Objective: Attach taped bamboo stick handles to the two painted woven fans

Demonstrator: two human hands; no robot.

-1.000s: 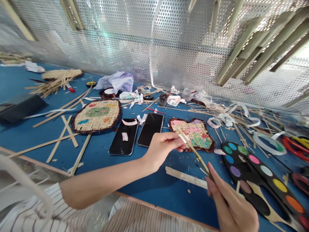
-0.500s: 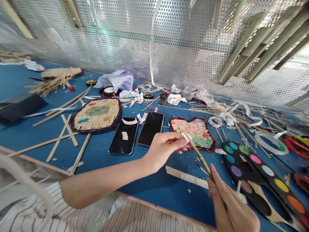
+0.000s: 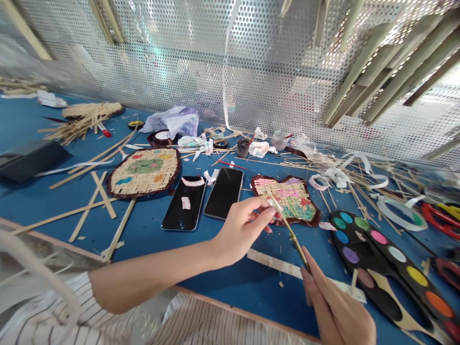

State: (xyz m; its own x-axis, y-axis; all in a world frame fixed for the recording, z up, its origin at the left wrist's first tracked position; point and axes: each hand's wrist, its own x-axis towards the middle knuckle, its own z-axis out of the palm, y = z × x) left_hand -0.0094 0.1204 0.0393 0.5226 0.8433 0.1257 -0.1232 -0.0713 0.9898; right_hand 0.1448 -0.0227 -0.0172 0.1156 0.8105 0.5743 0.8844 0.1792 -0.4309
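My right hand (image 3: 332,297) is closed round the lower end of a thin bamboo stick (image 3: 295,240), which slants up and left. Near the stick's upper end, my left hand (image 3: 247,225) pinches a small white piece of tape (image 3: 273,205) against or beside it; whether they touch is hard to tell. Just beyond the fingertips lies a woven bamboo panel (image 3: 287,194) with a wavy dark rim and pink, red and green paint. Two phones, one bearing bits of tape (image 3: 185,203) and one bare (image 3: 224,191), lie left of my left hand.
A rounded woven panel (image 3: 143,171) with a bamboo handle (image 3: 121,230) lies left. At right are a paint palette (image 3: 381,258), a tape roll (image 3: 319,182) and red-handled scissors (image 3: 440,220). Bamboo strips (image 3: 86,120) and crumpled tissue (image 3: 260,148) line the back, before a perforated metal screen (image 3: 187,62).
My right hand has shifted slightly left with the bamboo stick, whose lower end swings left. My left hand stays almost in place, still pinching the white tape.
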